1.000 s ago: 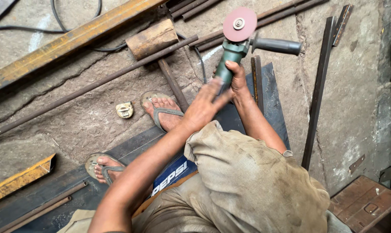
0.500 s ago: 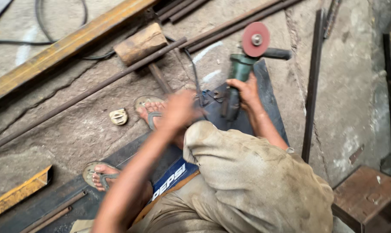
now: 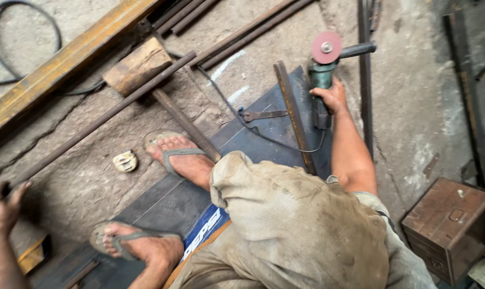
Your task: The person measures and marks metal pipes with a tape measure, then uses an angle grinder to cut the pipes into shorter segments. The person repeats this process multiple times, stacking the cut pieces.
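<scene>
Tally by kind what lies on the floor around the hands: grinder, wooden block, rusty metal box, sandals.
Angle grinder, gripped by the right hand: 1
Wooden block: 1
Rusty metal box: 1
Sandals, one on each foot: 2
Total: 5
The left hand holds nothing, at the frame's left edge.

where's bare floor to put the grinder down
Bare concrete lies right of the angle grinder, between the long flat bar and the rusty metal box. Another patch lies left of the sandalled foot, around the small white object. Crowded: rods and wooden block up top.
</scene>
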